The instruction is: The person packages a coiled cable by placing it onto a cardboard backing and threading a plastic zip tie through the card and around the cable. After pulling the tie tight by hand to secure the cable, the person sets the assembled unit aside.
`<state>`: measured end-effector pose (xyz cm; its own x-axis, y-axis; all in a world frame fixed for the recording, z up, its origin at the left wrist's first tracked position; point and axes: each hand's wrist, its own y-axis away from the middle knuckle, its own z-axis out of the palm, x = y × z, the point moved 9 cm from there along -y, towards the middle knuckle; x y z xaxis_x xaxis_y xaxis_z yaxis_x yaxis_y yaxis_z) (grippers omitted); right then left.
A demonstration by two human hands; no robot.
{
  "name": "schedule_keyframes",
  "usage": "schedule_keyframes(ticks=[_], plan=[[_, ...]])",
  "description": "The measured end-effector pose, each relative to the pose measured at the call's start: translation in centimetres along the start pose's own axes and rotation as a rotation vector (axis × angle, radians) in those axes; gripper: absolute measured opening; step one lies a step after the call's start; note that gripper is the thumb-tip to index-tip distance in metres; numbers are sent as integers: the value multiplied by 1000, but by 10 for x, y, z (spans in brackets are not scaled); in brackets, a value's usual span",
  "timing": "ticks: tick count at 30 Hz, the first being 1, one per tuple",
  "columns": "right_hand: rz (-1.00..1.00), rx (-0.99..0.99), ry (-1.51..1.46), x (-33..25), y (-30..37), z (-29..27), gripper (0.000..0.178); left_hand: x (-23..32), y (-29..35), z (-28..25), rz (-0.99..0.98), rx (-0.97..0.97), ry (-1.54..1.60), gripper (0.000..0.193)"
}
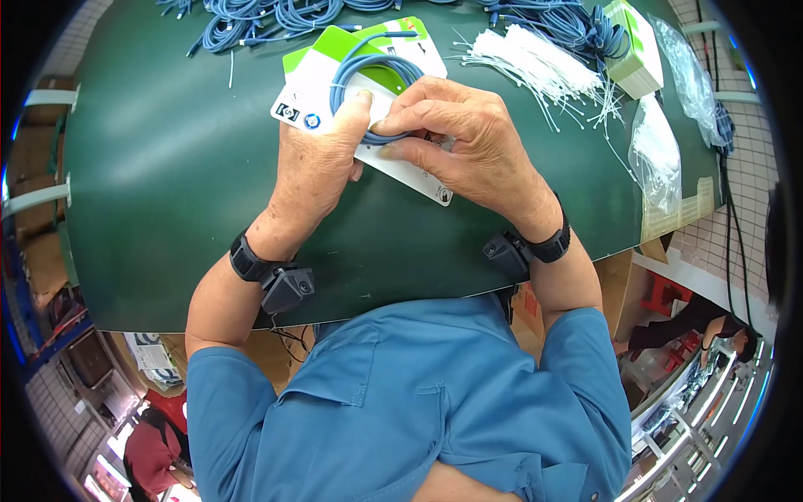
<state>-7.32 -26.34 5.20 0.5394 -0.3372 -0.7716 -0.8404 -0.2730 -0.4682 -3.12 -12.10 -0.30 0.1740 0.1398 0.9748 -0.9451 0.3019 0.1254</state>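
A coil of blue cable lies against a white and green packaging card above the green table, one plug end sticking out at the top. My left hand is closed on the card, its thumb pressing the front beside the coil. With thumb and fingers pinched, my right hand grips the lower right part of the coil. A white tie crosses the coil's left side. Whether my right fingertips also hold a tie is hidden. Another green and white card lies just behind.
Several coiled blue cables lie along the far edge of the green table. Loose white cable ties are spread at the right, near a stack of cards and a clear bag of ties. Other people are visible at both lower sides.
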Motion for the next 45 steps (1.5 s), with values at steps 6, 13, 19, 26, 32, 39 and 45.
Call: schedule_keyframes(ticks=[6, 13, 19, 26, 32, 39, 45], plan=[[-34, -9, 22, 0, -3, -5, 29, 0, -4, 1, 66, -8, -124, 28], [-180, 165, 154, -25, -3, -9, 31, 9, -1, -8, 129, 62, -153, 27], [-59, 249, 192, -6, 4, -65, 29, 16, -6, -22, 155, 198, -157, 34], [581, 144, 968, 91, 41, -137, 20, 11, -16, -21, 179, 197, -119, 33], [716, 31, 1060, 103, 46, -129, 19, 6, -14, -24, 160, 195, -105, 31], [641, 114, 984, 84, 40, -128, 14, 4, -12, -23, 160, 212, -60, 33], [520, 203, 922, 83, 40, -130, 12, 6, -6, -24, 190, 212, -89, 37]])
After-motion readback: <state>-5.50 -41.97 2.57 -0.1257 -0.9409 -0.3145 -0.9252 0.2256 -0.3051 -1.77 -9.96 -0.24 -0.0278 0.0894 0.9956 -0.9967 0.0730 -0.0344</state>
